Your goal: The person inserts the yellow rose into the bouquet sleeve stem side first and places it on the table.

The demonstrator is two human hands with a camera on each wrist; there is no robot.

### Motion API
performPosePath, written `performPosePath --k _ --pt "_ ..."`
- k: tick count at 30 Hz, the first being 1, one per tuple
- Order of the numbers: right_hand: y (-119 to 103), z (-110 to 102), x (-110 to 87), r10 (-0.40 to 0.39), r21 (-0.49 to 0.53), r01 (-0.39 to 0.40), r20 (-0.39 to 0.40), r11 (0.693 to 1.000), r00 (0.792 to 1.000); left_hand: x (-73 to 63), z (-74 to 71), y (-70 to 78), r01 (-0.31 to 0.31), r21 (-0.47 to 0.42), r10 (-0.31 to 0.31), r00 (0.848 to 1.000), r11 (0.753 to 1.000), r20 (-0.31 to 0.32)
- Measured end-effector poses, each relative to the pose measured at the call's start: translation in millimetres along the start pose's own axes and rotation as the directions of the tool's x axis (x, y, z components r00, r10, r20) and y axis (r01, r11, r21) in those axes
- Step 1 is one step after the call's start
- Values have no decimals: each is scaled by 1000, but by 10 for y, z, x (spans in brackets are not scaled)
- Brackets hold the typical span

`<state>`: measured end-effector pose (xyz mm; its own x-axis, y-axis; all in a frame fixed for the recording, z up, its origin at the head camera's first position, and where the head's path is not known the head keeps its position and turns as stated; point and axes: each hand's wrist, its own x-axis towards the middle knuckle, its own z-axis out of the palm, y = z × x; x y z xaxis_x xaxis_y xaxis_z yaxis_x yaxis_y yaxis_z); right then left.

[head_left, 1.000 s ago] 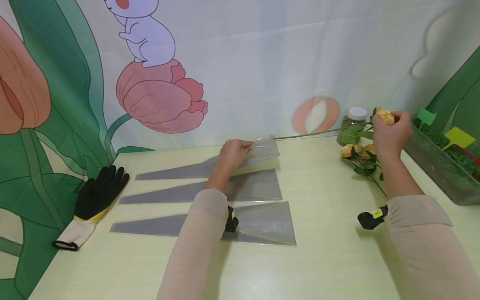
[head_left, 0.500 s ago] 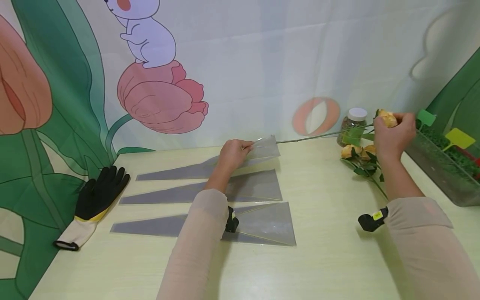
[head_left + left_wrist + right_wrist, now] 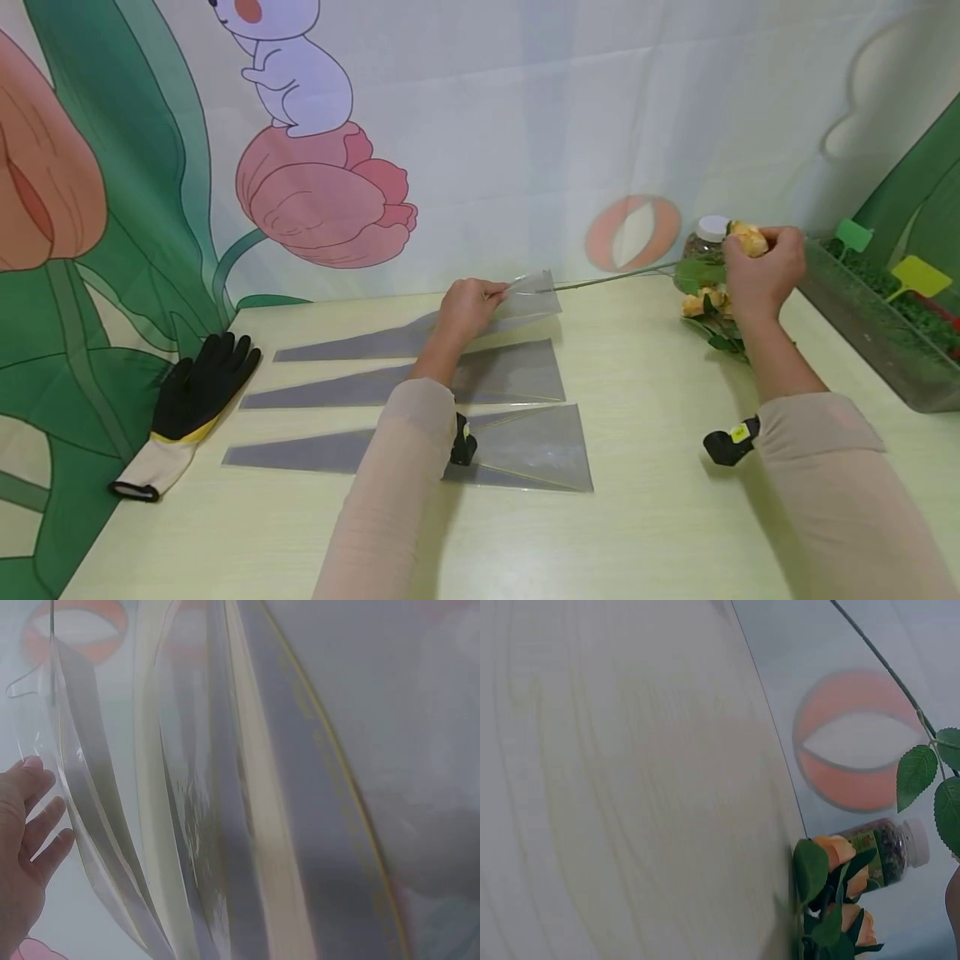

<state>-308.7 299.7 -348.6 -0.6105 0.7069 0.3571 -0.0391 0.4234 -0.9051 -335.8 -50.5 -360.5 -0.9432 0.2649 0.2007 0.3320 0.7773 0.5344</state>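
Observation:
My left hand (image 3: 467, 308) pinches the edge of the farthest clear flower sleeve (image 3: 528, 293) and lifts its wide mouth off the table. In the left wrist view, my left hand's fingers (image 3: 49, 844) lie against the clear film. Near the bloom, my right hand (image 3: 763, 271) grips a yellow rose (image 3: 748, 238) whose long green stem (image 3: 615, 277) points left. The stem's tip lies within the sleeve's mouth. Leaves of this rose (image 3: 916, 774) show in the right wrist view. Two more sleeves, a middle one (image 3: 517, 371) and a near one (image 3: 532, 450), lie flat.
More yellow roses (image 3: 701, 304) lie below my right hand, partly hidden by its forearm. Behind them stands a jar (image 3: 712, 229) with a white lid. A planter (image 3: 885, 333) with small signs is at the right, a black and white glove (image 3: 198, 392) at the left.
My right hand has moved left with the rose, and the stem's tip has gone from the sleeve's edge to inside its mouth. The left hand keeps its place.

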Motion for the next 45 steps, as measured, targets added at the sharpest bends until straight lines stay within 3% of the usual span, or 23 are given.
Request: performPosePath --k 12,28,45 --pt "-83 103 -124 -11 27 10 45 1000 999 -12 -27 -7 0 -3 0 1000 1000 5" --pt "-116 289 -264 -97 67 91 83 994 992 -34 -30 -14 -9 -15 9 1000 1000 -1" --pt "-236 382 -386 -77 55 69 140 996 987 -11 -58 25 -14 -14 14 1000 1000 1"
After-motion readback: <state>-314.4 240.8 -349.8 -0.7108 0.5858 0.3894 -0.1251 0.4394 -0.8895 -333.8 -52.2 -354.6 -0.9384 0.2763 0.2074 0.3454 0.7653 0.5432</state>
